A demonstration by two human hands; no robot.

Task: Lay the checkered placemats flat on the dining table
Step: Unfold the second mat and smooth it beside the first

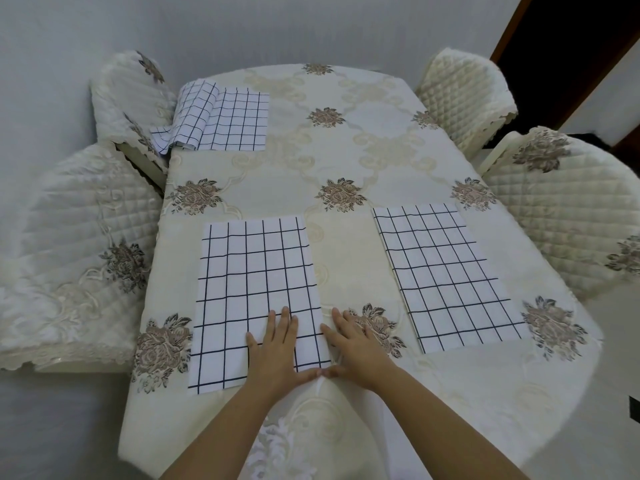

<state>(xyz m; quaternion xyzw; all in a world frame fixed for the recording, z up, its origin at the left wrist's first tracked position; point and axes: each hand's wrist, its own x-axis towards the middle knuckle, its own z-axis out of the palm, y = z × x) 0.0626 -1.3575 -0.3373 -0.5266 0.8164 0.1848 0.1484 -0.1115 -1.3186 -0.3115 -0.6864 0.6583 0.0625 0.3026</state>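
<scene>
A white placemat with a dark grid lies flat on the near left of the dining table. My left hand rests flat on its near right corner, fingers spread. My right hand lies flat on the tablecloth just beside that mat's right edge, thumb touching my left thumb. A second checkered placemat lies flat at the near right. At the far left corner a third checkered placemat is partly folded, with a loose part hanging over the table edge.
The table wears a cream cloth with brown flower motifs. Quilted, covered chairs stand around it: two on the left and two on the right. A dark doorway is at the far right.
</scene>
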